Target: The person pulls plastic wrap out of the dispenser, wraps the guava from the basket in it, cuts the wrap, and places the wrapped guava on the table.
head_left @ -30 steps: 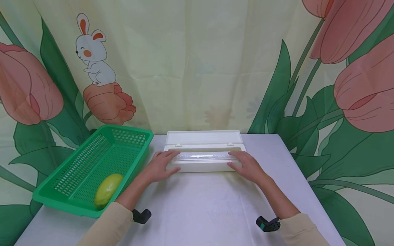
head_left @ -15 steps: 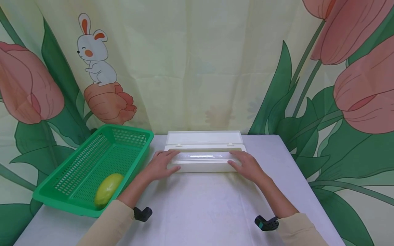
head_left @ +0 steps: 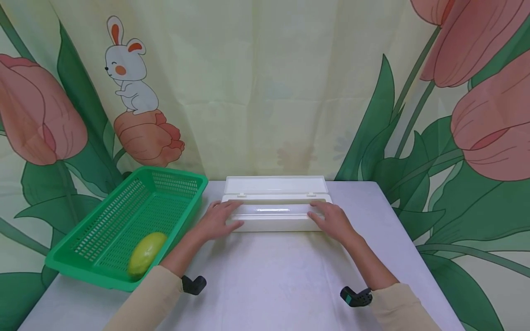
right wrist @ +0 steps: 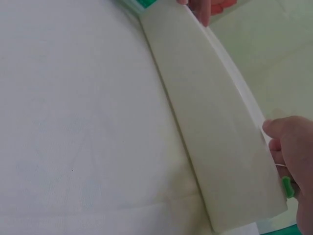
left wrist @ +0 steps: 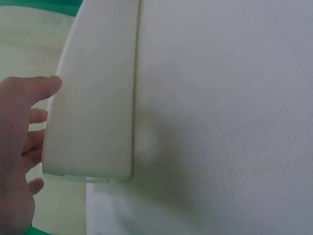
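A white cling film dispenser [head_left: 273, 225] stands on the table with its lid [head_left: 275, 185] raised behind it. The film roll [head_left: 273, 209] lies in its trough, shiny and clear. At the dispenser's left end my left hand [head_left: 217, 220] rests with extended fingers over the top, its thumb by the front wall. My right hand [head_left: 333, 220] lies likewise at the right end, fingertips by the roll's end and thumb near the front rim. The left wrist view shows the thumb [left wrist: 49, 88] at the top edge; the other fingertips are partly hidden behind it.
Left of the dispenser, a green perforated basket [head_left: 194, 211] sits askew on the white tablecloth [head_left: 273, 280]. One yellow oval fruit [head_left: 146, 255] lies in its near corner. A printed curtain [head_left: 269, 92] hangs right behind the table's back edge.
The shine on the film roll has turned from wrinkled to smoother. My right thumb has shifted slightly up toward the dispenser's rim. Both hands otherwise stay at its ends.
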